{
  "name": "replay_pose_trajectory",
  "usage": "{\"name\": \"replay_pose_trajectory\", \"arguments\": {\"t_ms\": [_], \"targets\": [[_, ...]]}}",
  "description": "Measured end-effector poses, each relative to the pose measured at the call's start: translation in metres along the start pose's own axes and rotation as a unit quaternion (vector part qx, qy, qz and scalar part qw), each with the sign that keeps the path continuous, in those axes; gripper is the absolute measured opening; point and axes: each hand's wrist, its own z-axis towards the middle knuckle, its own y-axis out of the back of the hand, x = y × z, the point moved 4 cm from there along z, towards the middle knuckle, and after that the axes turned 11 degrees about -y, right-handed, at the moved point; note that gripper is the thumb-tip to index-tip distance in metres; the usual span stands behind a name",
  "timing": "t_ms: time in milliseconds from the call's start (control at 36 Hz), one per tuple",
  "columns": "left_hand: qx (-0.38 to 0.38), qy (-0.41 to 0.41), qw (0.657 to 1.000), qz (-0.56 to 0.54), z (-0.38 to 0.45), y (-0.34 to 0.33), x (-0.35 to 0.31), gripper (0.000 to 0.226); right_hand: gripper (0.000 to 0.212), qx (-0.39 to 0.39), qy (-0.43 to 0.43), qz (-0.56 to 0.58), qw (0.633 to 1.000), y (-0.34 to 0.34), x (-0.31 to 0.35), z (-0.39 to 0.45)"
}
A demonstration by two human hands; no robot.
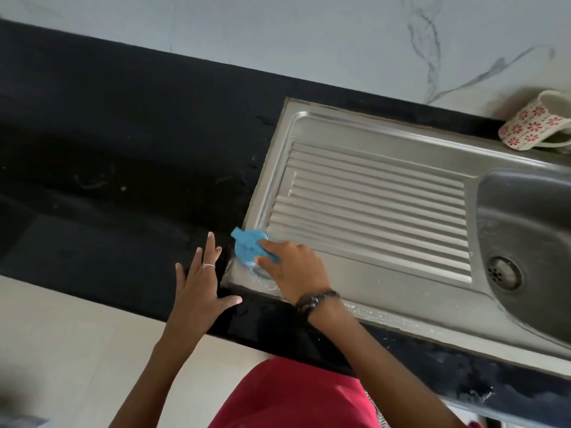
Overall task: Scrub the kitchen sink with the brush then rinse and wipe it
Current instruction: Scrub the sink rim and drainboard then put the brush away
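The brush [251, 247] is gripped by the right hand [293, 270] at the sink [386, 273] corner — left hand [197, 291] spread flat; rinsing, wiping remain.

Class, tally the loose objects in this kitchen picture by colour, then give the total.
Blue: 1, the brush gripped by the right hand on the sink.
White with red flowers: 1, the mug.
Total: 2

Left hand [197, 291] flat, right hand [293, 270] curled
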Motion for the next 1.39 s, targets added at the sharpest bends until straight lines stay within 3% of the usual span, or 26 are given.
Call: {"name": "replay_pose_trajectory", "arguments": {"t_ms": [167,306,444,611,778,972,1222,1389], "targets": [[0.027,0.012,0.999,0.029,0.003,-0.003,0.005,0.102,0.041,0.001,-0.009,-0.017,1.000,-0.016,-0.003,-0.031],[0.003,0.011,1.000,-0.005,0.002,-0.004,0.005,0.123,0.040,-0.054,-0.033,0.051,0.997,-0.010,0.000,0.021],[0.029,0.000,0.999,0.024,0.013,-0.004,-0.003,0.118,0.037,-0.093,-0.069,0.117,0.986,0.010,-0.009,0.054],[0.083,-0.001,0.993,0.079,0.039,0.000,-0.009,0.114,0.040,-0.052,-0.048,0.062,0.996,-0.020,-0.016,0.017],[0.115,-0.011,0.985,0.131,0.061,0.007,-0.007,0.117,0.039,-0.096,-0.083,0.044,0.991,0.003,-0.011,0.055],[0.120,-0.050,0.976,0.176,0.102,0.011,-0.020,0.120,0.038,-0.131,-0.125,0.034,0.983,0.063,-0.011,0.151],[0.107,-0.057,0.977,0.175,0.134,-0.002,-0.029,0.119,0.037,-0.107,-0.086,0.085,0.987,0.023,-0.017,0.092],[0.103,-0.061,0.977,0.174,0.147,-0.003,-0.026,0.121,0.037,-0.155,-0.114,0.032,0.981,0.059,-0.010,0.163]]}}
